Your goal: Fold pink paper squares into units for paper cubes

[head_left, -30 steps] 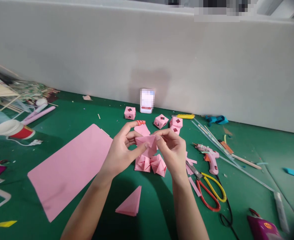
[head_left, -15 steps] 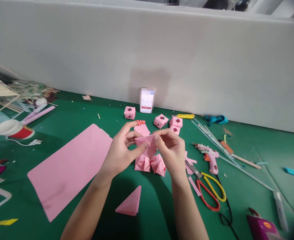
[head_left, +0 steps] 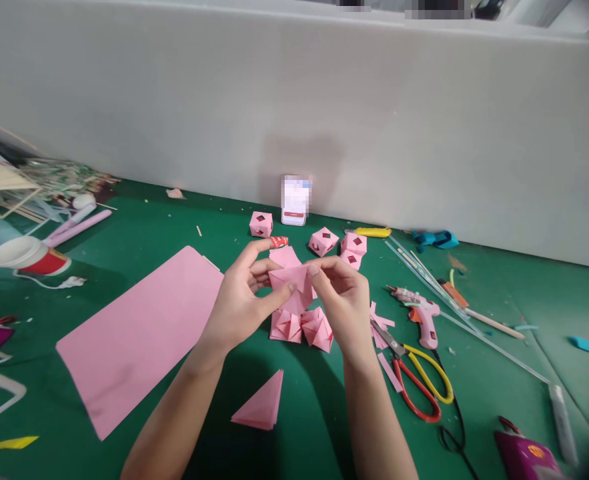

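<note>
Between both hands I hold a folded piece of pink paper (head_left: pixel 294 300) above the table. My left hand (head_left: pixel 244 293) pinches its left side, thumb across the front, with the index finger, wrapped in a red patterned band, stretched out past it. My right hand (head_left: pixel 341 293) grips the upper right corner between thumb and fingers. Just below lie two folded pink paper shapes (head_left: pixel 317 330) side by side. Behind the held piece more pink paper (head_left: pixel 283 256) shows in part. A stack of folded pink triangles (head_left: pixel 261 403) rests nearer to me.
A large pink sheet (head_left: pixel 141 340) lies left. Several pink paper boxes with cut-out holes (head_left: pixel 261 225) stand near a propped phone (head_left: pixel 295 200). To the right are scissors (head_left: pixel 421 380), a pink glue gun (head_left: pixel 421 313) with its cord and a yellow cutter (head_left: pixel 373 232). A paper cup (head_left: pixel 29 256) stands left.
Almost nothing differs. The left thumb and the top edge of the held paper have shifted very slightly; the rest of the table is unchanged apart from a small camera shift.
</note>
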### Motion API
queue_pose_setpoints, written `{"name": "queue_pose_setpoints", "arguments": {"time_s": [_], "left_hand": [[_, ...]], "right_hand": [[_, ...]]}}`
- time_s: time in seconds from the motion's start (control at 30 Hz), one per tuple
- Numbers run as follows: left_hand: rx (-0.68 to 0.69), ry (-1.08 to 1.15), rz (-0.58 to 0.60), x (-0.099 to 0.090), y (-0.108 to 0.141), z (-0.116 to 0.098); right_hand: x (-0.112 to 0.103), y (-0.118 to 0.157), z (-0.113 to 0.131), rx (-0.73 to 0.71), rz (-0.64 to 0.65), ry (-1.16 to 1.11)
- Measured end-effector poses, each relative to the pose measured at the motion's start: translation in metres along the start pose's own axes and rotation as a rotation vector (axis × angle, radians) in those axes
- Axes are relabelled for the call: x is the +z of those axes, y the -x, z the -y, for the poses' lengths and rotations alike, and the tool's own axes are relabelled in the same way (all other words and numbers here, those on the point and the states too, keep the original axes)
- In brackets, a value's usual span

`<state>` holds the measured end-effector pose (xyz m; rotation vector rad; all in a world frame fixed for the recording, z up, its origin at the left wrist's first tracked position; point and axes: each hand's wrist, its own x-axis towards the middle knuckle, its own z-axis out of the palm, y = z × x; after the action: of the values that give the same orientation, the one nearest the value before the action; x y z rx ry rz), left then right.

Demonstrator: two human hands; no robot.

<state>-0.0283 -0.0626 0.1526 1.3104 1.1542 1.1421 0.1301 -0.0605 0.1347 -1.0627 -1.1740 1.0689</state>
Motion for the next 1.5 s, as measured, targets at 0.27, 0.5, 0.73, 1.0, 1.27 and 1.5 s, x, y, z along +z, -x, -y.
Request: {"name": "queue_pose_setpoints", "arguments": {"time_s": [0.27,0.5,0.73,1.0,1.27,1.5], "left_hand": [[-0.07,0.084,-0.062,-0.007,-0.005,0.002],[-0.114,0.108,-0.103,-0.008,-0.011,0.005],[-0.122,0.096,-0.118,-0.01,-0.014,0.004],[-0.092,0.063,-0.137,-0.012,-0.013,0.001],[-0.073,0.006,-0.01,-0.014,-0.01,0.003],[-0.02,0.139,-0.11,-0.013,-0.014,0.007]], "right_hand": [[-0.006,-0.002,-0.001,0.129,0.216,0.081],[-0.008,-0.005,-0.004,0.144,0.245,0.195],[-0.01,-0.004,-0.005,0.136,0.256,0.275],[-0.011,-0.005,0.0,0.113,0.287,0.289],[-0.009,-0.006,-0.003,0.123,0.13,0.09],[-0.015,-0.003,0.003,0.193,0.286,-0.162]]}}
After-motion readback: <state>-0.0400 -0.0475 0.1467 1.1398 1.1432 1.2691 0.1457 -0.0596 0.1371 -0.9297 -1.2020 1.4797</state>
